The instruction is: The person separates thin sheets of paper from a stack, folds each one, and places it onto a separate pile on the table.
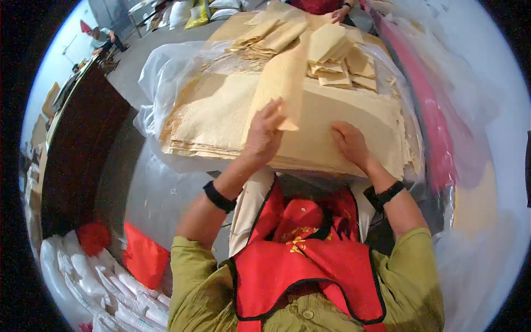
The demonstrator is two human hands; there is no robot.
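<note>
A long, thin tan sheet (280, 83) is raised in a fold above the stack, with its near end at my left hand (265, 130). My left hand's fingers are closed on that sheet's edge. Below lies a broad stack of flat tan sheets (210, 105) with ragged edges. On the right part of this stack rests my right hand (349, 143), its fingers curled in; whatever is under the fingertips is hidden. Folded tan sheets (327, 43) are piled at the far right of the stack, and more folded sheets (271, 37) lie at the far left.
Clear plastic (152, 72) hangs around the stack's edges. Across the table is another person's hand (338, 15). A pink plastic-covered surface (428, 110) runs along the right. White sacks (83, 271) and a red bag (145, 255) sit at lower left, below a dark partition (80, 144).
</note>
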